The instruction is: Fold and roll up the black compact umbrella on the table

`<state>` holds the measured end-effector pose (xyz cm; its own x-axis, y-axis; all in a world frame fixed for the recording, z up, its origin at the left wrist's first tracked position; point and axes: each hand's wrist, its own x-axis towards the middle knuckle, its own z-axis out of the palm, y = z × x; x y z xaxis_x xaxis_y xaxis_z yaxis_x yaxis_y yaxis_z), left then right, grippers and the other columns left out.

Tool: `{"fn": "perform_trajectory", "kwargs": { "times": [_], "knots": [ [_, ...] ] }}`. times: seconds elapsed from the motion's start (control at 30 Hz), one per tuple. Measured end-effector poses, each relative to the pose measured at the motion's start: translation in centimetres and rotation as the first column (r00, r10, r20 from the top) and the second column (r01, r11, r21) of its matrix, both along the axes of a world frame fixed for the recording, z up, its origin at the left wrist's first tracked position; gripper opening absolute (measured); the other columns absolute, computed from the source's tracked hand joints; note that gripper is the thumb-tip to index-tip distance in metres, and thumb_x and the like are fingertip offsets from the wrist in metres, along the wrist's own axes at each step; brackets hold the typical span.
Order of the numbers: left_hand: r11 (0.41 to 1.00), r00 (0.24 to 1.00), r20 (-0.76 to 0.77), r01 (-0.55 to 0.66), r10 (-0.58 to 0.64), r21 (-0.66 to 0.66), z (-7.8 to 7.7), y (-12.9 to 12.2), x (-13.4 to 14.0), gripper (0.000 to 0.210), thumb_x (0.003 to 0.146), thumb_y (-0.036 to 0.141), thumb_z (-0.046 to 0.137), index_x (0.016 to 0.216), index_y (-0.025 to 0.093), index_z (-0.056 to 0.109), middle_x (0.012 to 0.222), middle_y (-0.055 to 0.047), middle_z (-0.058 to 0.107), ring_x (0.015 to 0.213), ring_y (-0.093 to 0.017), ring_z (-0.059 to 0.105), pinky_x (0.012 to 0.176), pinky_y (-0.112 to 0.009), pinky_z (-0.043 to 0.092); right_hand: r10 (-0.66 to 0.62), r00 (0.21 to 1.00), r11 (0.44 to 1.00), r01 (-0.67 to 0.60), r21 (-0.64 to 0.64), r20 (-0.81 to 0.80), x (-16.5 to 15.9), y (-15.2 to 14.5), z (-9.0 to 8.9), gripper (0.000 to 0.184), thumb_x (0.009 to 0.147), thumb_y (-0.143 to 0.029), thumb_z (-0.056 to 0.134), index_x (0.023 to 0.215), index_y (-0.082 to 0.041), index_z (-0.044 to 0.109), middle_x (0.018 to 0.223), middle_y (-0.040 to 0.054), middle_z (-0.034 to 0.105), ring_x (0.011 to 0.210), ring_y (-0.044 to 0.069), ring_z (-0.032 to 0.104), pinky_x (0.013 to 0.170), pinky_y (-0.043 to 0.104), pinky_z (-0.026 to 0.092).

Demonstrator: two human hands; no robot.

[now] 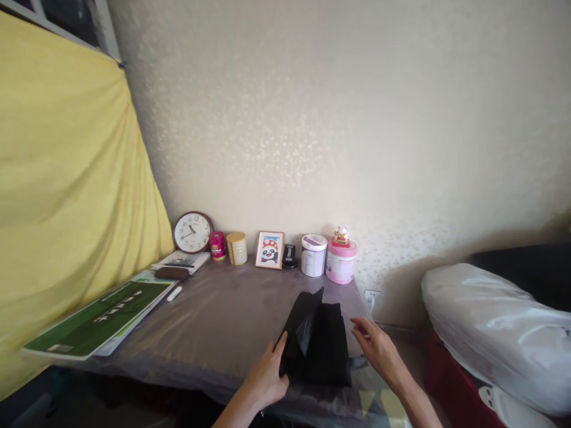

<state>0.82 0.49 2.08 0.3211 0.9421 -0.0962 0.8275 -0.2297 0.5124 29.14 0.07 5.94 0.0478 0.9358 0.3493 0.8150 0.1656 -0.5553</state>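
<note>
A black folded item [328, 351], which looks like thin fabric or a soft bag, lies at the near right of the covered table [214, 321]. One loose flap stands up from its middle. My left hand [267, 371] is closed on its left edge, thumb toward the front and fingers along the side. To the right of the black item, my right hand [378, 348] hovers a little apart from it, fingers loosely bent and holding nothing. Exactly what kind of thing the black item is, I cannot tell.
Along the wall stand a clock [193, 232], a pink can [217, 246], a yellow tin [237, 248], a panda picture [269, 250], a white tub [313, 255] and a pink tub [341, 264]. A green booklet [107, 318] lies left; a white plastic bag [495, 333] sits right.
</note>
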Motion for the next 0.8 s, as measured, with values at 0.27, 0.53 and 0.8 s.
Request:
{"fn": "perform_trajectory", "kwargs": {
  "times": [0.27, 0.53, 0.8],
  "knots": [
    [0.999, 0.998, 0.057, -0.028, 0.026, 0.046, -0.9, -1.1, 0.6, 0.086, 0.067, 0.005, 0.045, 0.141, 0.023, 0.007, 0.134, -0.008, 0.042, 0.108, -0.017, 0.054, 0.089, -0.023, 0.042, 0.165, 0.952, 0.973, -0.2, 0.115, 0.258, -6.5, 3.3, 0.9, 0.044, 0.082, -0.011, 0.034, 0.122, -0.023, 0.047, 0.101, 0.0064, 0.06, 0.075, 0.015, 0.062, 0.066, 0.025, 0.048],
    [0.995, 0.966, -0.255, -0.027, 0.052, 0.099, 0.1, -2.8, 2.7, 0.089, 0.064, -0.004, 0.042, 0.141, 0.019, 0.004, 0.137, -0.016, 0.038, 0.09, -0.02, 0.063, 0.077, -0.028, 0.049, 0.168, 0.97, 0.955, -0.204, 0.215, 0.173, -7.8, 5.5, 1.2, 0.028, 0.086, -0.014, 0.035, 0.098, -0.023, 0.059, 0.093, 0.0046, 0.062, 0.078, 0.015, 0.062, 0.066, 0.024, 0.047],
    [0.996, 0.909, -0.414, -0.02, 0.055, 0.088, 0.3, -3.7, 4.3, 0.083, 0.065, -0.009, 0.041, 0.139, 0.02, 0.018, 0.143, -0.016, 0.03, 0.084, -0.019, 0.066, 0.073, -0.026, 0.053, 0.205, 0.958, 0.942, -0.248, 0.226, 0.198, -11.4, 7.8, -2.1, 0.021, 0.088, -0.017, 0.04, 0.089, -0.023, 0.06, 0.088, 0.0036, 0.062, 0.085, 0.016, 0.058, 0.075, 0.025, 0.046]
  ]
}}
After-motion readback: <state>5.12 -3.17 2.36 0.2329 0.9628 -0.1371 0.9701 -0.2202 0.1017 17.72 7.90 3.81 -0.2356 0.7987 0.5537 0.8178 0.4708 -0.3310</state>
